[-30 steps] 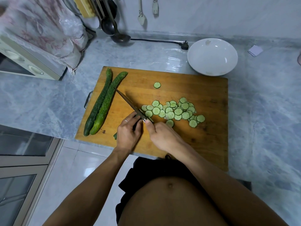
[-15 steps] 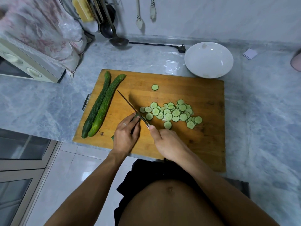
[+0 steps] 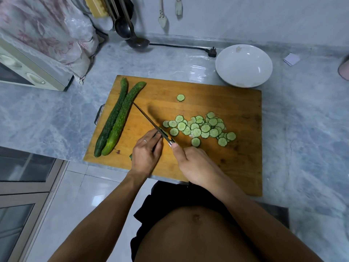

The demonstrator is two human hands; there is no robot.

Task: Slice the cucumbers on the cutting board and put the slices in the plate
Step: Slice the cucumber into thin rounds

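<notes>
On a grey marbled counter (image 3: 56,118), a wooden cutting board (image 3: 236,167) lay with its near edge at the counter's front. Two whole cucumbers (image 3: 118,118) rested side by side, touching, along the board's left part, running from the far left toward the near corner. A loose pile of thin cucumber slices (image 3: 202,128) covered the middle of the board, and one single slice (image 3: 180,97) sat apart, farther back. A white plate (image 3: 243,66), deep like a bowl and holding no slices, stood just beyond the board's far right corner.

The person's left hand (image 3: 146,155), a ring on one finger, was curled down over the stub of a cucumber being cut; only a small green end (image 3: 130,156) showed at the wrist side, so the grip itself was mostly hidden. The right hand (image 3: 194,163) was closed around the handle of a knife (image 3: 151,122), thumb stretched along the top. The blade pointed away and to the left, its tip near the nearer whole cucumber, its heel pressed beside the left fingertips (image 3: 157,135).

Behind the board a ladle (image 3: 132,37) and a black power cord (image 3: 181,47) lay by the wall.
</notes>
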